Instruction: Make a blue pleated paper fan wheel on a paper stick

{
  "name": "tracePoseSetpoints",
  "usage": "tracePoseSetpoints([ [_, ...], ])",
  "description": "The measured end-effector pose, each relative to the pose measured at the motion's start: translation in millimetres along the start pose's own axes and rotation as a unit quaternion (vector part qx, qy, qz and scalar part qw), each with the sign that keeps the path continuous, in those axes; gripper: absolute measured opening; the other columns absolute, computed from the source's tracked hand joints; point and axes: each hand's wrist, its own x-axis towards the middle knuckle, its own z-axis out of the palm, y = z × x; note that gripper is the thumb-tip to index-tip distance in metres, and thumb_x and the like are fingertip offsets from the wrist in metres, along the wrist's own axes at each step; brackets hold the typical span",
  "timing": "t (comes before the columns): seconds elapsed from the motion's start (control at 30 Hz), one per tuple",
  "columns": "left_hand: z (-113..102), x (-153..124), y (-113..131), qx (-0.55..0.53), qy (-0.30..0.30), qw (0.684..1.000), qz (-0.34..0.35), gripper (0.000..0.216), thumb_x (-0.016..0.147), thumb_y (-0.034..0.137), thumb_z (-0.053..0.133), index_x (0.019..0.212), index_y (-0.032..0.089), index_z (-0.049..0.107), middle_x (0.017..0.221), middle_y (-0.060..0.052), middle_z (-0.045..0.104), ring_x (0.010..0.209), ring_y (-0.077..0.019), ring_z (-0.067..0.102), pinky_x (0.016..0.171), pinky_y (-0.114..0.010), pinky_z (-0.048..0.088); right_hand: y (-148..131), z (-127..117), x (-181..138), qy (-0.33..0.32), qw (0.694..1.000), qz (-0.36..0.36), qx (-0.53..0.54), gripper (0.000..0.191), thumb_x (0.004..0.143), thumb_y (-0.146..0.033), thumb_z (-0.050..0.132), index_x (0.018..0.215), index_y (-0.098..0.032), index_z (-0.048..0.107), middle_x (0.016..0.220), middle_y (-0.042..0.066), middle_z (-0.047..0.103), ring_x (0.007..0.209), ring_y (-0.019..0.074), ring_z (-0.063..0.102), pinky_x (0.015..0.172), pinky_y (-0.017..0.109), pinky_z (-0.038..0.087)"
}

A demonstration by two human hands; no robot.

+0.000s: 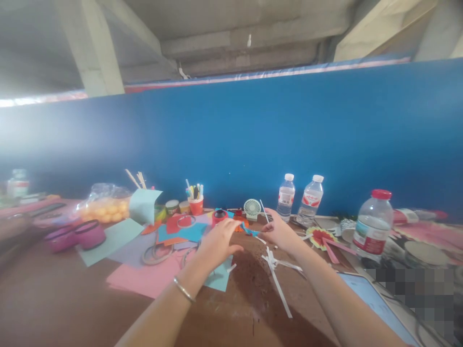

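My left hand (217, 243) hovers over the brown table (72, 299) with its fingers curled loosely and stretched toward the right; nothing shows in it. A silver bangle (183, 290) circles that wrist. My right hand (278, 231) is closed in a pinch on a thin white paper strip (264, 210) that sticks up and back. Between the hands lies a small blue paper scrap (251, 232). More white paper strips (277, 274) lie on the table just in front of my right hand. A light blue sheet (220, 277) and a pink sheet (144, 279) lie under my left forearm.
Coloured paper sheets (181, 232), tape rolls (219, 217), a red cup of pens (196, 205), a small white fan (252, 208) and a bag of orange balls (104, 207) crowd the back. Three water bottles (372, 226) stand at right before a blue wall (289, 135). Pink containers (88, 233) sit at left.
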Motion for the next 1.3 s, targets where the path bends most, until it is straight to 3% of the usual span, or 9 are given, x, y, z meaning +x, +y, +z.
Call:
tracePoseSetpoints([
  [0.13, 5.2, 8.7, 0.4, -0.054, 0.052, 0.996, -0.045, 0.051, 0.073, 0.013, 0.054, 0.122, 0.025, 0.044, 0.104, -0.004, 0.062, 0.092, -0.0187, 0.058, 0.084, -0.031, 0.042, -2.2, -0.7, -3.4, -0.049, 0.994, 0.012, 0.101, 0.080, 0.061, -0.024, 0.071, 0.129, -0.023, 0.029, 0.064, -0.004, 0.058, 0.046, 0.0108, 0.049, 0.042, 0.021, 0.033],
  [0.37, 3.6, 5.0, -12.6, -0.187, 0.081, 0.973, -0.105, 0.022, 0.074, 0.021, 0.051, 0.094, 0.020, 0.058, 0.074, 0.000, 0.065, 0.070, -0.0155, 0.061, 0.068, -0.027, 0.046, 1.4, -9.2, -0.4, -0.059, 0.992, 0.015, 0.113, 0.080, 0.063, -0.022, 0.069, 0.130, -0.021, 0.026, 0.066, -0.002, 0.060, 0.048, 0.0105, 0.049, 0.043, 0.021, 0.036],
  [0.57, 9.0, -7.0, -16.9, -0.184, 0.135, 0.961, -0.158, 0.020, 0.079, 0.026, 0.045, 0.091, 0.018, 0.057, 0.087, -0.005, 0.065, 0.081, -0.0186, 0.061, 0.071, -0.030, 0.047, -1.1, -6.1, 0.1, 0.013, 0.996, -0.016, 0.082, 0.080, 0.061, -0.025, 0.071, 0.130, -0.023, 0.030, 0.063, -0.005, 0.057, 0.050, 0.0112, 0.051, 0.046, 0.022, 0.038],
  [0.63, 2.3, -7.8, -10.5, -0.162, 0.168, 0.963, -0.135, 0.020, 0.081, 0.027, 0.043, 0.094, 0.019, 0.057, 0.096, -0.006, 0.062, 0.090, -0.0193, 0.058, 0.077, -0.032, 0.045, -5.5, -5.2, -1.9, 0.006, 0.994, -0.013, 0.104, 0.079, 0.062, -0.026, 0.070, 0.130, -0.023, 0.029, 0.064, -0.004, 0.058, 0.052, 0.0117, 0.052, 0.048, 0.022, 0.039],
  [0.7, -7.8, -5.7, 0.8, -0.117, 0.192, 0.973, -0.048, 0.019, 0.080, 0.025, 0.048, 0.096, 0.020, 0.057, 0.102, -0.006, 0.059, 0.098, -0.0196, 0.054, 0.085, -0.033, 0.042, -11.0, -3.3, -4.5, -0.022, 0.989, 0.001, 0.148, 0.078, 0.063, -0.025, 0.069, 0.129, -0.023, 0.028, 0.067, -0.003, 0.059, 0.052, 0.0115, 0.052, 0.048, 0.023, 0.040],
  [0.77, -17.9, -0.9, 14.3, -0.071, 0.179, 0.979, 0.059, 0.020, 0.079, 0.024, 0.052, 0.098, 0.021, 0.059, 0.107, -0.006, 0.058, 0.104, -0.0199, 0.051, 0.092, -0.034, 0.038, -17.5, 0.1, -7.7, -0.040, 0.977, 0.013, 0.207, 0.076, 0.063, -0.023, 0.069, 0.128, -0.022, 0.028, 0.069, -0.003, 0.060, 0.051, 0.0104, 0.051, 0.048, 0.022, 0.040],
  [0.87, -28.2, 9.3, 31.4, -0.033, 0.167, 0.977, 0.125, 0.018, 0.082, 0.023, 0.050, 0.096, 0.023, 0.062, 0.103, -0.005, 0.062, 0.100, -0.0186, 0.054, 0.090, -0.034, 0.039, -29.9, 5.0, -13.3, -0.044, 0.952, 0.012, 0.301, 0.071, 0.063, -0.021, 0.069, 0.124, -0.023, 0.032, 0.069, -0.004, 0.059, 0.050, 0.0084, 0.050, 0.047, 0.020, 0.039],
  [1.1, -44.4, 33.2, 47.2, -0.101, 0.148, 0.982, 0.066, 0.016, 0.080, 0.025, 0.055, 0.090, 0.026, 0.067, 0.097, -0.002, 0.067, 0.097, -0.0196, 0.057, 0.093, -0.038, 0.038, -60.7, 1.4, -28.1, -0.082, 0.874, 0.048, 0.476, 0.056, 0.062, -0.018, 0.073, 0.111, -0.023, 0.046, 0.077, -0.003, 0.060, 0.055, 0.0053, 0.054, 0.053, 0.016, 0.044],
  [1.3, -42.2, 34.4, 61.2, -0.251, 0.110, 0.962, -0.006, 0.015, 0.081, 0.027, 0.052, 0.089, 0.022, 0.064, 0.099, -0.002, 0.066, 0.093, -0.0189, 0.059, 0.085, -0.032, 0.045, -64.4, 0.4, -30.2, -0.117, 0.861, 0.038, 0.493, 0.051, 0.065, -0.021, 0.073, 0.110, -0.023, 0.049, 0.080, -0.002, 0.060, 0.055, 0.0046, 0.055, 0.054, 0.015, 0.044],
])
